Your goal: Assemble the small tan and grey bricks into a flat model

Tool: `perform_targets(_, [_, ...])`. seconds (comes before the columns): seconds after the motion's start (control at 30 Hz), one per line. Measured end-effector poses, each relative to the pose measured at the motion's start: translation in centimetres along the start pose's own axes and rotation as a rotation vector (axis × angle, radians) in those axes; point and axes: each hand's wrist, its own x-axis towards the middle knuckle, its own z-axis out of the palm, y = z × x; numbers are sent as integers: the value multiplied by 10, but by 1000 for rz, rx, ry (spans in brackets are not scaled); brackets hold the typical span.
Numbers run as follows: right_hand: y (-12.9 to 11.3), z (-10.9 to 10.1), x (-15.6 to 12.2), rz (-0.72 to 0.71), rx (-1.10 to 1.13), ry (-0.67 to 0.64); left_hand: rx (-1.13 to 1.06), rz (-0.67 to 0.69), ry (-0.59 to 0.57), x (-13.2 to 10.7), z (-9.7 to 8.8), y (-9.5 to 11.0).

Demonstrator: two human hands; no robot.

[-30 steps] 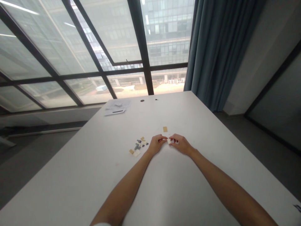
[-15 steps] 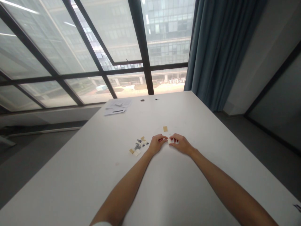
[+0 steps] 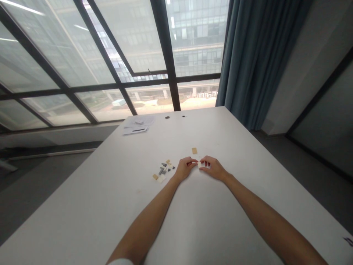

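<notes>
Both of my hands rest on the white table (image 3: 220,221), fingertips meeting over a small white piece (image 3: 199,165). My left hand (image 3: 185,168) is closed in a pinch at the piece's left side. My right hand (image 3: 213,167) is closed in a pinch on its right side. A tan square piece (image 3: 194,150) lies just beyond my hands. Left of my left hand lies a loose cluster of several small tan, grey and white pieces (image 3: 163,170).
Some papers (image 3: 137,126) lie at the table's far left corner, with two small dark round spots (image 3: 167,117) near the far edge. Large windows stand behind the table, and a blue curtain (image 3: 256,59) hangs at the right.
</notes>
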Motion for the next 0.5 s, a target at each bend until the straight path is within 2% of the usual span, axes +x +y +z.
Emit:
perform_targets(0.17, [-2, -5, 2, -16, -12, 42, 17, 14, 39, 0, 0, 1])
perform_targets(0.37, [3, -19, 21, -8, -80, 185, 171, -27, 184, 3, 3, -4])
perform_targets(0.5, [18, -26, 45, 8, -148, 154, 279, -35, 196, 5, 7, -6])
